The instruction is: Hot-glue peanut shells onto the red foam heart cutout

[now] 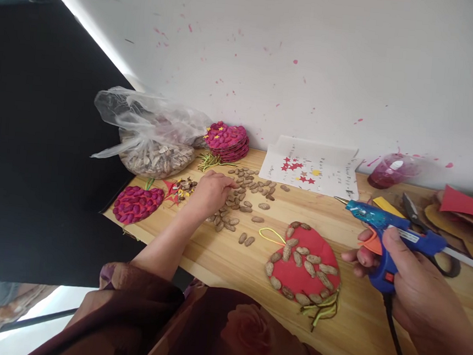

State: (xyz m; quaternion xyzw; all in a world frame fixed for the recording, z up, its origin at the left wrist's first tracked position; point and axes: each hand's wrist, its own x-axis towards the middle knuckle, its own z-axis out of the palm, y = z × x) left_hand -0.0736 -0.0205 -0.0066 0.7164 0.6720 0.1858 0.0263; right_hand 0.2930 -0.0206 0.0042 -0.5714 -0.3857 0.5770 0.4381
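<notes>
My left hand (212, 192) reaches into a spread of loose peanuts (243, 196) on the wooden tabletop. Its fingers are bent together at the peanuts, and what lies between the fingertips is hidden. In my right hand (410, 275) is a blue hot glue gun (398, 227), with a finger at its orange trigger, its nozzle pointing left and a white glue stick out of the back. Between the hands lies a red heart-shaped piece (307, 244). Peanuts line its edge and cross its middle. It has a yellow cord loop (271, 236) and a yellow-green tassel (320, 311).
Clear bags of shells (155, 156) stand back left, beside stacked purple-pink pieces (227, 142). A similar piece (138, 203) lies at the left edge. Further right are paper with stars (312, 167), a cup of red liquid (388, 171) and scissors (413, 209). The gun's cord (396, 338) hangs down.
</notes>
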